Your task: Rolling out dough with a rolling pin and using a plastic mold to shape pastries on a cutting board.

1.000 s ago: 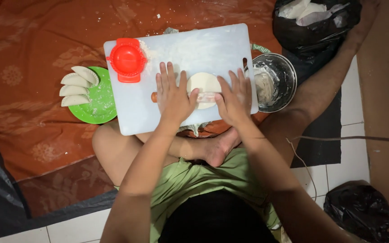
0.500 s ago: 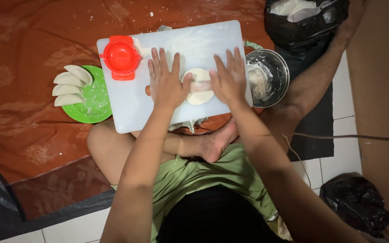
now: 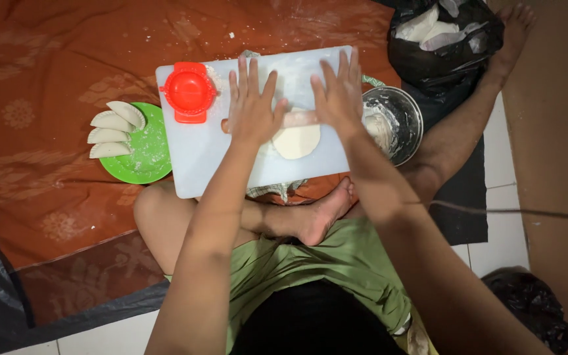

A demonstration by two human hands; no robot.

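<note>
- Head view looks straight down on me seated cross-legged on the floor, a white cutting board [image 3: 198,164] propped across my lap so the work sits within easy reach.
- My left hand [image 3: 252,108] is spread flat, fingers splayed, palm pressing on a pale rolling pin [image 3: 297,119]; it grips nothing, it only bears down.
- My right hand [image 3: 338,95] lies open in the same way on the other end of the pin, so I judge the pressure is shared evenly across it.
- A round disc of dough [image 3: 296,141] lies on the board just nearer my body than both palms, touching the pin, flattened and roughly circular.
- Beyond my left hand, at the far left corner of the board, sits a red dumpling press [image 3: 189,91], kept close but out of the rolling path.
- Further out on that side, off the board, a green plate [image 3: 146,158] carries four folded dumplings [image 3: 110,128] lined along its outer edge, apart from the floury work.
- Just outside my right hand a metal bowl [image 3: 403,121] holds flour or dough residue; I cannot tell which.
- Past it lies a black bag [image 3: 451,49] with white contents.
</note>
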